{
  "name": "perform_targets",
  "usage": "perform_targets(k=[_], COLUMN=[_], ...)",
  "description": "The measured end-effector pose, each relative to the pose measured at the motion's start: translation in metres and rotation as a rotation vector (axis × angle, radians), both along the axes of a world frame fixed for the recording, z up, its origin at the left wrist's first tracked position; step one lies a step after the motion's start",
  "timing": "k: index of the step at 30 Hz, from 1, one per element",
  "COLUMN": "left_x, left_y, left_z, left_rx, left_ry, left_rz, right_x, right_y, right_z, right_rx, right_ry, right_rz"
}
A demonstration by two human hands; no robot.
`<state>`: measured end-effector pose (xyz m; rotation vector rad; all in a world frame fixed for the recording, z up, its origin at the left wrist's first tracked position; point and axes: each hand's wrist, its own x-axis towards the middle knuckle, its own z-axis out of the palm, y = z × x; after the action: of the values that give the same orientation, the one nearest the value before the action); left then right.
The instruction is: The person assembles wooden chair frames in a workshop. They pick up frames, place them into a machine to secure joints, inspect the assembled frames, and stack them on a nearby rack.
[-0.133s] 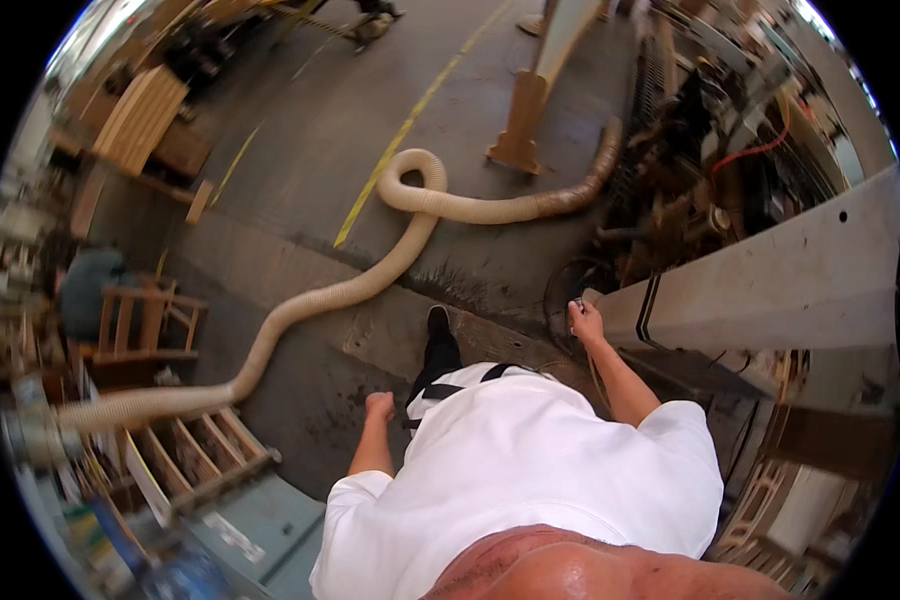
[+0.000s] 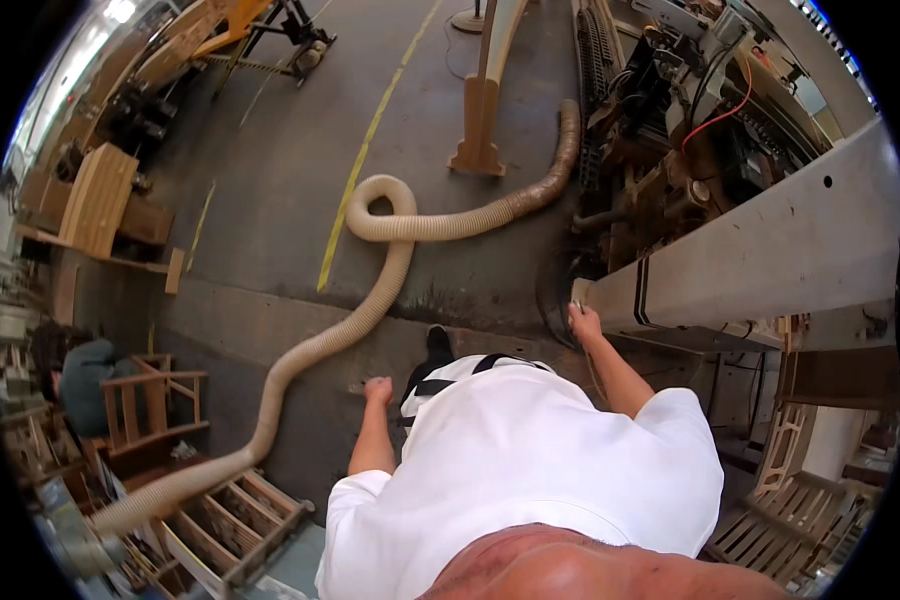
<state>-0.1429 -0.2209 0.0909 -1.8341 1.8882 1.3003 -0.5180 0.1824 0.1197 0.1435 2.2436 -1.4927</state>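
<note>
I look down on my white shirt and both bare forearms. My left hand [image 2: 377, 390] hangs at my side above the concrete floor, fingers curled into a fist with nothing in it. My right hand [image 2: 584, 322] reaches forward and rests on the near end of a long grey machine beam [image 2: 770, 250], beside a dark round opening [image 2: 555, 290]. Its fingers are too small to read. A thick beige ribbed hose [image 2: 370, 300] snakes across the floor just ahead of my left hand. One dark shoe [image 2: 437, 345] shows below me.
A machine with cables and an orange wire [image 2: 690, 120] stands behind the beam. Wooden chair frames [image 2: 150, 410] and slatted frames [image 2: 235, 520] crowd the lower left, beside a seated person [image 2: 80, 380]. A yellow floor line [image 2: 355, 170] and a wooden post [image 2: 480, 110] lie ahead.
My left hand has shifted slightly forward; my right hand stays on the beam's end.
</note>
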Motion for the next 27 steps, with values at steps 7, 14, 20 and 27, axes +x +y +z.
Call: perform_targets(k=[7,14,20,27], left_x=[-0.193,-0.373,-0.548,-0.750], left_y=[-0.081,-0.070,-0.001,0.048], left_z=[-0.004,0.008,0.018,0.059], left_rx=[-0.212,0.140,-0.019,-0.168], left_ry=[0.189,0.202,0.178,0.352], left_rz=[-0.423,-0.491,-0.974,-0.897], right_x=[0.025,-0.014,-0.126,-0.275], right_y=[0.030,-0.005,0.002,0.033], right_z=[0.044,0.019,-0.052,-0.001], right_rx=[0.010,-0.064,0.012,-0.076], right_ry=[-0.524,-0.540,-0.566,-0.637], right_rz=[-0.285,-0.574,-0.429,-0.576])
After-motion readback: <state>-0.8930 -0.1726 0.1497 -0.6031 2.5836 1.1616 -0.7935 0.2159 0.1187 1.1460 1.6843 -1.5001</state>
